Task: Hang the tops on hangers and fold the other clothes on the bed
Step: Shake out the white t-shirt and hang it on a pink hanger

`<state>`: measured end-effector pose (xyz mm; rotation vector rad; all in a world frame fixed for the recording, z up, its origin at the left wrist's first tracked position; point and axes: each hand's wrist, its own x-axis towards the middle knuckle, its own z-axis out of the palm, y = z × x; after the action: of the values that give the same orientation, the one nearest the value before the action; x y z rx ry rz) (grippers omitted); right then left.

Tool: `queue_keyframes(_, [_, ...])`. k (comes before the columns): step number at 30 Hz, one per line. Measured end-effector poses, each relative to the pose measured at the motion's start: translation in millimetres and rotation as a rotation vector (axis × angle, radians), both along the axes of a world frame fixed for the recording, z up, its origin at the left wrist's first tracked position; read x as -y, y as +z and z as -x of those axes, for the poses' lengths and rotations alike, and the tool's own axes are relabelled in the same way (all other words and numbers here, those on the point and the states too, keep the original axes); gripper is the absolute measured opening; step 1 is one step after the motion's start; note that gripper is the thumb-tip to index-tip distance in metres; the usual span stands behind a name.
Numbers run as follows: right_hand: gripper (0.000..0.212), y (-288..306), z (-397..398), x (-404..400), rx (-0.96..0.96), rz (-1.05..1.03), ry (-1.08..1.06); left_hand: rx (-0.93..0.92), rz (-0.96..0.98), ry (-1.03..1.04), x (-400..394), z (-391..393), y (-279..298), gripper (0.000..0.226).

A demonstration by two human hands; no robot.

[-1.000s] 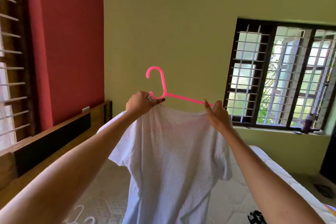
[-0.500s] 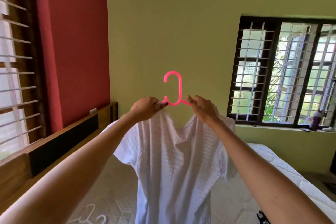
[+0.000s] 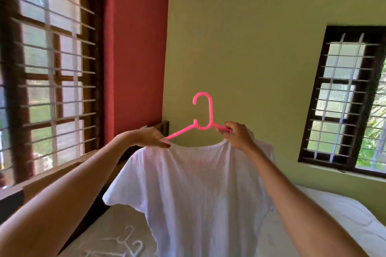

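Observation:
A white ribbed short-sleeved top (image 3: 198,190) hangs in the air in front of me on a pink plastic hanger (image 3: 203,119). The hanger's hook points up and its left arm sticks out bare above the neckline. My right hand (image 3: 238,137) grips the hanger's right arm together with the top's collar. Out at the top's left shoulder, my left hand (image 3: 150,137) lies with fairly straight fingers, the fingertips touching the fabric where the pink arm goes in. The top's lower part runs out of view.
The bed's white mattress (image 3: 338,215) lies below, with white hangers (image 3: 127,244) on it at the lower left. A wooden headboard (image 3: 69,175) runs along the red wall under a barred window (image 3: 52,73). A second barred window (image 3: 346,100) is on the green wall.
My left hand has slid from the neckline out to the left shoulder and straightened. The hanger's left arm now shows. My right hand stays at the collar. My view has turned left and up.

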<state>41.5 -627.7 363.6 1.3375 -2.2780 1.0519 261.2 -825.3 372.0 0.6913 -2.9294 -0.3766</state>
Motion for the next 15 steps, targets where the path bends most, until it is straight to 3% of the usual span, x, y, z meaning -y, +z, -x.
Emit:
queue_keyframes(4, [0.046, 11.0, -34.5, 26.3, -0.028, -0.034, 0.082, -0.386, 0.04, 0.052, -17.7, -34.3, 0.2, 0.021])
queue_keyframes(7, [0.042, 21.1, -70.4, 54.4, -0.045, -0.051, 0.206, -0.377, -0.03, 0.162, -24.9, -65.7, 5.0, 0.005])
queue_keyframes(11, [0.029, 26.0, -129.8, 92.0, -0.188, 0.05, 0.313, -0.487, -0.389, 0.387, -28.3, -125.9, 21.8, 0.026])
queue_keyframes(15, [0.034, 31.4, -226.3, 132.2, -0.259, 0.101, 0.403, -0.542, -0.458, 0.691, -30.5, -210.1, 33.8, 0.034])
